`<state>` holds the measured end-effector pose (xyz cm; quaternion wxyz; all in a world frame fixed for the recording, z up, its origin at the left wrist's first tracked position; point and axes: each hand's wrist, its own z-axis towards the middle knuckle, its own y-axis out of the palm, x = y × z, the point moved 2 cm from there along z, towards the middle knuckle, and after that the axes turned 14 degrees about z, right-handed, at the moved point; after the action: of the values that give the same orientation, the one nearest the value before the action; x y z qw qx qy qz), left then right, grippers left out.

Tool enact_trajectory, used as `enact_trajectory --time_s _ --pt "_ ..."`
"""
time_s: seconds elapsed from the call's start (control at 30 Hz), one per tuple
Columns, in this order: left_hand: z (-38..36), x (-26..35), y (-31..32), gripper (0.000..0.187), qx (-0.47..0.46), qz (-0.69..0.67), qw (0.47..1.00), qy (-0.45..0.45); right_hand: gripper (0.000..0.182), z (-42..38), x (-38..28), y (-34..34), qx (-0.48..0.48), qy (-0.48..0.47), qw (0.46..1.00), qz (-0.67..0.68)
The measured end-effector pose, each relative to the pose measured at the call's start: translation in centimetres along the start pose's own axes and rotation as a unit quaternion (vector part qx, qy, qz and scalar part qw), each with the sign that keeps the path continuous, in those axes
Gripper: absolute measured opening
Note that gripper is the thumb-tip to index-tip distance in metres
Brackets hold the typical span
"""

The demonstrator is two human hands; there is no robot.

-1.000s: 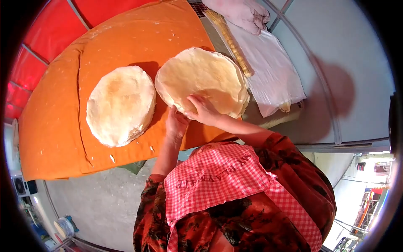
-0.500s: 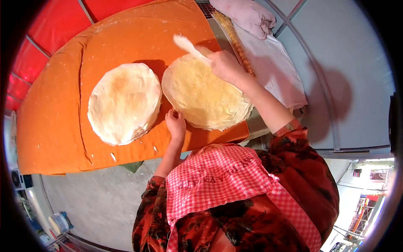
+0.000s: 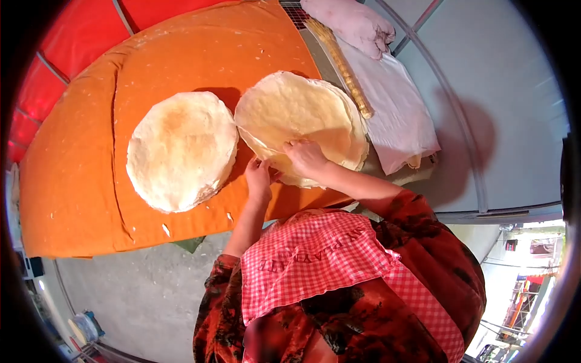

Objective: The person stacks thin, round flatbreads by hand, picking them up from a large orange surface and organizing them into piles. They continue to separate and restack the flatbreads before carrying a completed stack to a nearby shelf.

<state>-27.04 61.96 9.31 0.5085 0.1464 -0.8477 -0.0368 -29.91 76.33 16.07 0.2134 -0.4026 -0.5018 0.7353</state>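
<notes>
Two stacks of thin round flatbreads lie side by side on an orange cloth. The paler left stack (image 3: pixel 181 148) is untouched by either hand. At the near left edge of the yellowish right stack (image 3: pixel 296 112), my left hand (image 3: pixel 259 176) is closed, its fingertips at the rim of the sheets. My right hand (image 3: pixel 305 158) rests on the near part of that same stack, fingers bent together against the top sheet. Whatever either hand pinches there is too small to make out.
The orange cloth (image 3: pixel 72 175) covers the table, with small crumbs on it. Beyond the right stack lie a straw brush (image 3: pixel 348 69), a white cloth (image 3: pixel 393 103) and a pinkish rolled bundle (image 3: pixel 354 21). A grey panel wall (image 3: pixel 508 121) stands at the right.
My right hand has come down from the far side of the right stack to its near edge. The pale flap raised there before now lies down. My left hand has shifted slightly right.
</notes>
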Motion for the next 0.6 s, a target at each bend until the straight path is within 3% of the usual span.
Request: enact_trajectory --time_s 0.13,0.23,0.4,0.47,0.53,0.57,0.6 --pt "-0.4 0.7 0.4 0.018 -0.04 -0.056 0.998 -0.011 0.015 -1.1 0.6 1.5 -0.047 0.006 0.999 -0.005" --pt "-0.9 1.6 0.6 0.017 -0.042 -0.048 0.998 -0.025 0.015 -0.2 -0.1 1.6 -0.104 0.094 0.99 -0.012" --pt "-0.1 1.2 0.0 0.017 -0.105 -0.079 0.991 -0.019 0.023 -2.3 0.2 3.3 0.106 -0.002 0.994 0.024" --pt "0.0 1.3 0.4 0.018 -0.145 -0.157 0.977 0.002 0.028 -2.5 1.0 2.6 0.062 0.055 0.994 0.067" --pt "-0.6 1.9 0.6 0.021 -0.131 -0.136 0.982 0.025 0.033 -0.5 1.1 -2.4 -0.125 0.209 0.953 0.178" --pt "-0.9 1.9 0.6 0.023 -0.121 -0.124 0.984 0.038 0.033 1.1 1.7 -4.6 -0.013 0.255 0.926 0.277" --pt "-1.1 1.3 0.2 0.023 -0.072 -0.098 0.992 0.039 0.031 2.7 2.0 -8.5 -0.014 0.266 0.933 0.244"
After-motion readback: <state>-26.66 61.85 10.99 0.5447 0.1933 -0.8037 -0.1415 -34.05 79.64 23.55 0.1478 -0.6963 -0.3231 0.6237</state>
